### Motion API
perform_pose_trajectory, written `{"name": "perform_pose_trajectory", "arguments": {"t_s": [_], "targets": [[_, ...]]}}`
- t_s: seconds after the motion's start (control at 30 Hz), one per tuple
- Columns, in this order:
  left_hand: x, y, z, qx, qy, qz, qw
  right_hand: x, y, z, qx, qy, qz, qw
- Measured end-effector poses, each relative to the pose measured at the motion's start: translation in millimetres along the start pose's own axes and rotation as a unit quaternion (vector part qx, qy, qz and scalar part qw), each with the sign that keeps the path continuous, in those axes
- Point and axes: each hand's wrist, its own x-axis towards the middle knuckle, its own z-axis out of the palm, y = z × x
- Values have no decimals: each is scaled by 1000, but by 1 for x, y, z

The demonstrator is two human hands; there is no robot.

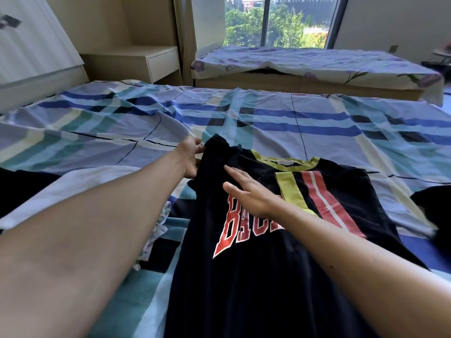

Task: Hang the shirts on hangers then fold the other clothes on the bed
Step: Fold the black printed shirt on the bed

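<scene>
Near bed (268,113): rumpled blue-teal plaid sheet. Beyond it, a second bed (317,63): lilac floral sheet, wood base. Pale wood nightstand (146,62) with one drawer at far left. Beige wall (390,23). Tall window (280,23): bright daylight, green trees outside.

Right hand (251,193) covers the tail end of the red block lettering (234,228) on the black cotton T-shirt (244,284), and the hem's cut off at the bottom edge.

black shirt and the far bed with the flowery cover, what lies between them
Only rumpled plaid sheet stretches from the black shirt to the far bed; nothing rests on that stretch, as the head view shows.
</scene>
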Motion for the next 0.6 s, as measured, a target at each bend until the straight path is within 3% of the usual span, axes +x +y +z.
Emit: {"name": "perform_pose_trajectory", "arguments": {"t_s": [0.13, 0.27, 0.33, 0.47, 0.6], "targets": [[7, 13, 2, 81, 52, 48, 994, 7, 2, 14, 26, 2, 27, 999], [-1, -2, 0, 274, 99, 84, 953, 7, 8, 21, 15, 13, 38, 999], [-1, -17, 6, 322, 73, 51, 942, 6, 10, 26, 10, 10, 43, 999], [7, -26, 26, 291, -4, -17, 957, 9, 14, 29, -9, -5, 43, 999], [9, -18, 30, 316, -2, -25, 948, 9, 15, 26, -24, -13, 37, 999]]}}
